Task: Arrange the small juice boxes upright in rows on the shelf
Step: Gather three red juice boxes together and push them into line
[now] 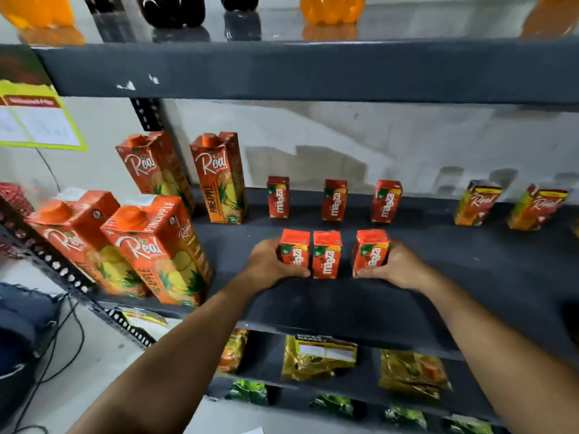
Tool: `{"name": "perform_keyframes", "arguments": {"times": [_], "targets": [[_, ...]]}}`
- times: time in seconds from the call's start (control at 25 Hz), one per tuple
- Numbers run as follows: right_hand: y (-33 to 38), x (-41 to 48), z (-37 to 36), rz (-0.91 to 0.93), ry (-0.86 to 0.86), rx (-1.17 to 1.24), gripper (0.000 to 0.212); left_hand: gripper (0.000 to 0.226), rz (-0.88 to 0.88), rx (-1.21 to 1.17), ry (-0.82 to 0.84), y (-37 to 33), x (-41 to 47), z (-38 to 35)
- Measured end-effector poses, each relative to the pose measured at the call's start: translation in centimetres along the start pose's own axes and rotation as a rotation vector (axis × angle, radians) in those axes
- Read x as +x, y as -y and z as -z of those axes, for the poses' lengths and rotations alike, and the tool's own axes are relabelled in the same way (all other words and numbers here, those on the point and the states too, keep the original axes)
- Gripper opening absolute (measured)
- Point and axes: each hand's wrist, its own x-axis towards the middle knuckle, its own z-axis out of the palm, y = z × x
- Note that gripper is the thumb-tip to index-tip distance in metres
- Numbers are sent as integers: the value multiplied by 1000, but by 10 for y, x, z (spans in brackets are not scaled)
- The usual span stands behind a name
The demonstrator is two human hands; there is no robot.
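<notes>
Three small red juice boxes stand upright in a back row on the dark shelf [438, 277], the middle one being the back-row box [334, 200]. A front row holds three more. My left hand [269, 264] grips the left front box [294, 252] from its left side. The middle front box [326, 255] stands free, close beside it. My right hand [394, 267] holds the right front box [369, 252] from its right side, with a gap to the middle box.
Tall pineapple juice cartons [156, 245] crowd the shelf's left end. Two small cartons of another brand [477, 203] stand at the back right. Bottles [332, 9] sit on the shelf above, packets [316, 358] on the shelves below. Cables [62, 339] hang at the left.
</notes>
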Motion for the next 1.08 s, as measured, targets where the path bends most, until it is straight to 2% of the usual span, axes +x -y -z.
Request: {"name": "perform_keyframes", "arguments": {"times": [0.12, 0.36, 0.56, 0.68, 0.84, 1.08], "targets": [[11, 4, -19, 31, 34, 65, 52, 59, 0, -79, 55, -3, 6, -15], [15, -7, -40, -59, -1, 51, 51, 60, 61, -158, 99, -3, 0, -17], [16, -39, -64, -33, -81, 71, 62, 48, -32, -220, 228, -1, -32, -10], [13, -61, -78, -54, -76, 64, 61, 55, 30, -155, 206, 10, -56, -6], [18, -73, -85, -48, -36, -8, 59, 63, 17, 15, 187, 15, -69, -3], [23, -75, -81, -77, -8, -29, 58, 67, 20, 22, 147, 13, -71, -5]]}}
